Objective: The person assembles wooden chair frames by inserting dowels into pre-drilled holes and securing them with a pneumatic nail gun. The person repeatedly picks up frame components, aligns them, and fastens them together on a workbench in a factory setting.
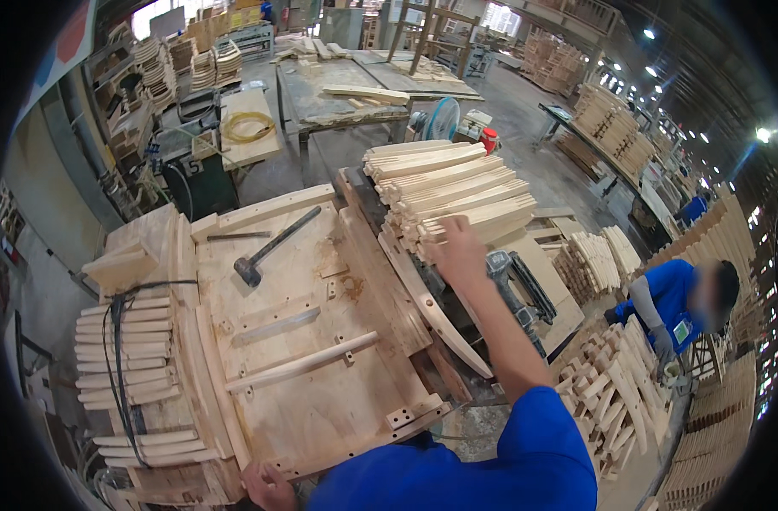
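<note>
Rests the left hand (270, 487) at the near left corner of a shallow wooden jig (308, 410), with the fingers loosely curled by the rim; cannot tell any firm grip there. Wears a short-sleeved blue shirt (525, 434). Has a pale slat (304, 364) laid inside the jig, with a shorter greyish strip (276, 327) just beyond. Has a bundle of slats (150, 351) to the left of the jig, with a black cord (119, 375) draped over. Has a curved rail (449, 328) slanting along the right side. Has a hammer (274, 248) lying deeper in the jig, near a thin dark rod (239, 235).

Stretches the right arm past a grey-and-black power tool (501, 271), just beside the forearm. Brings the right hand (457, 251), with fingers partly bent, to the near side of a tall pile of pale wooden pieces (457, 183) beyond the jig's right edge; cannot tell whether holding a piece or only touching.

Shows, off to the right, a heap of loose wooden parts (610, 392) beside a blue-clad co-worker (674, 294), bent forward. Shows, behind the pile, a blue fan (441, 119) and a red container (489, 139), then a cluttered workbench (355, 77).
</note>
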Tool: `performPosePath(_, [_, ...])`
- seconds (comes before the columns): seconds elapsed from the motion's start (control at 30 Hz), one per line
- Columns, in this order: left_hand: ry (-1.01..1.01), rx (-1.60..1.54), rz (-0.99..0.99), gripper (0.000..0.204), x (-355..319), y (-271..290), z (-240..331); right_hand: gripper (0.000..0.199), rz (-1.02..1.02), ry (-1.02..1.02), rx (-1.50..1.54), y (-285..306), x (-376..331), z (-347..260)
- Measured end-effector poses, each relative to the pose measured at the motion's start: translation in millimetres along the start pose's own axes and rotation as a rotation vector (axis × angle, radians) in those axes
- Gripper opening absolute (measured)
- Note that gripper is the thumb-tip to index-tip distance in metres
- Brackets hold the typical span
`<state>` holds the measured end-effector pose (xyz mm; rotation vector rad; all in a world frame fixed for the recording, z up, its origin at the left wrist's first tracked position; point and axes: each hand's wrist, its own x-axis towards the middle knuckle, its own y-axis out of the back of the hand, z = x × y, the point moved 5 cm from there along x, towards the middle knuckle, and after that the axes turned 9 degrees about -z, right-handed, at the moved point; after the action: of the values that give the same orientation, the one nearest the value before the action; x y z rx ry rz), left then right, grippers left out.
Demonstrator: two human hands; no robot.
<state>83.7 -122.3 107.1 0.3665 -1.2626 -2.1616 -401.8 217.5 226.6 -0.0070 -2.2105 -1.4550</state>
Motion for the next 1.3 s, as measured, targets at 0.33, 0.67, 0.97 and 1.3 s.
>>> performPosePath(0.33, [-0.431, -0.325, 0.144, 0.013, 69.1, -39.2, 86.6, 0.023, -0.251, 0.222, -0.236, -1.0, 28.6, 6.7])
performPosePath(0.67, [-0.451, -0.383, 0.035, 0.012, 70.2, -51.8, 94.1, 0.026, -0.262, 0.31, -0.198, 7.3, 25.4, -10.9])
performPosePath(0.97, [-0.429, -0.461, -0.04, 0.012, 84.6, -61.0, 114.9, 0.022, -0.127, 0.598, -0.325, 73.0, 10.6, -76.4])
performPosePath(1.3, [-0.832, -1.055, -0.517, 0.056, 173.4, -35.5, 318.5, 0.024, -0.276, 1.022, -0.068, 149.5, -54.6, -240.1])
